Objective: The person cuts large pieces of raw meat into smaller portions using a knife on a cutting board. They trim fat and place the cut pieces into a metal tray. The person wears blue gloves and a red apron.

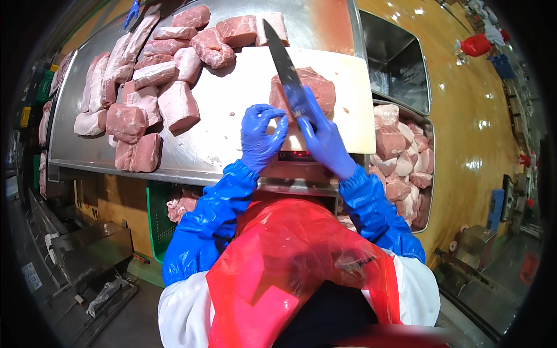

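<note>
My right hand [319,136], in a blue glove, grips a long dark-bladed knife [281,58], held over a round pink slab of meat [319,98] on the white cutting board [354,133]. The blade points up and away from me. My left hand [261,133], also gloved, is curled with its fingers pinched just left of the knife, at the slab's lower left; what they hold, if anything, I cannot make out. A small red-lit display [299,155] shows below the board's near edge.
Several meat blocks [180,104] lie on the steel table [81,156]'s left. At right are an empty steel tub [394,52] and a tub full of meat [406,162]. A green crate [156,220] sits under the table's front edge. A blue-gloved hand [132,11] appears at the far edge.
</note>
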The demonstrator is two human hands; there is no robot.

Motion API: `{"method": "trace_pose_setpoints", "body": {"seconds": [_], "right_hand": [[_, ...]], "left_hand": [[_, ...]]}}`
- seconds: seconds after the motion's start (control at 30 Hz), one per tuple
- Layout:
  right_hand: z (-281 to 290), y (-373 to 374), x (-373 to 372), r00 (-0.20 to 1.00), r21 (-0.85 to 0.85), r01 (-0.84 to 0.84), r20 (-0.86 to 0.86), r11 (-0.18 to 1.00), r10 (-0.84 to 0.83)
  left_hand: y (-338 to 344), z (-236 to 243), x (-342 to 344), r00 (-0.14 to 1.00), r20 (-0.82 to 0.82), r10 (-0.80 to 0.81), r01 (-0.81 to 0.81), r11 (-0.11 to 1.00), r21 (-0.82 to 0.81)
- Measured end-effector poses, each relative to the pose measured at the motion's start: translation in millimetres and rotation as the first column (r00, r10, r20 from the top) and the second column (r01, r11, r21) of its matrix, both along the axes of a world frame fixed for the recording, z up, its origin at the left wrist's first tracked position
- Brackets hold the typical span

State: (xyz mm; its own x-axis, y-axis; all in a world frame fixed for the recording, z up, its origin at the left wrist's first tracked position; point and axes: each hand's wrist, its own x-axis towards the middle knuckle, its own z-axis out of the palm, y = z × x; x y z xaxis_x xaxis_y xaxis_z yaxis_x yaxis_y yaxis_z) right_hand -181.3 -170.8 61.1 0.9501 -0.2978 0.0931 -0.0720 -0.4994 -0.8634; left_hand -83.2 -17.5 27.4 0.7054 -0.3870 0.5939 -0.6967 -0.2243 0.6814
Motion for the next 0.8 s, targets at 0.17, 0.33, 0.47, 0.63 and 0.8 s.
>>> {"method": "trace_pose_setpoints", "body": {"seconds": [0.17, 0.33, 0.47, 0.63, 0.8], "right_hand": [[-8.8, -11.2, -41.8, 0.971, -0.192, -0.148, -0.213, 0.97, 0.106], [31.3, -33.1, -152.7, 0.855, -0.401, -0.353, -0.505, 0.846, 0.117], [60.5, -63.7, -178.3, 0.86, -0.523, -0.366, -0.507, 0.77, 0.065], [34.6, -27.7, -110.9, 0.992, 0.233, 0.103, -0.096, 0.967, -0.082], [-7.9, 15.3, 1.2, 0.985, -0.032, 0.115, 0.133, 0.993, -0.109]], "left_hand": [[-12.2, -18.6, 5.3, 0.992, 0.068, 0.108, -0.114, 0.989, 0.097], [-2.5, -25.6, 13.2, 0.982, 0.03, 0.185, -0.186, 0.981, 0.063], [4.5, -6.7, -3.3, 0.882, -0.412, 0.228, -0.266, 0.963, -0.037], [-14.9, -25.1, 9.1, 0.81, -0.586, 0.011, 0.008, 1.0, 0.03], [-1.8, -3.8, 14.5, 0.444, -0.863, -0.242, 0.074, 0.969, -0.234]]}}
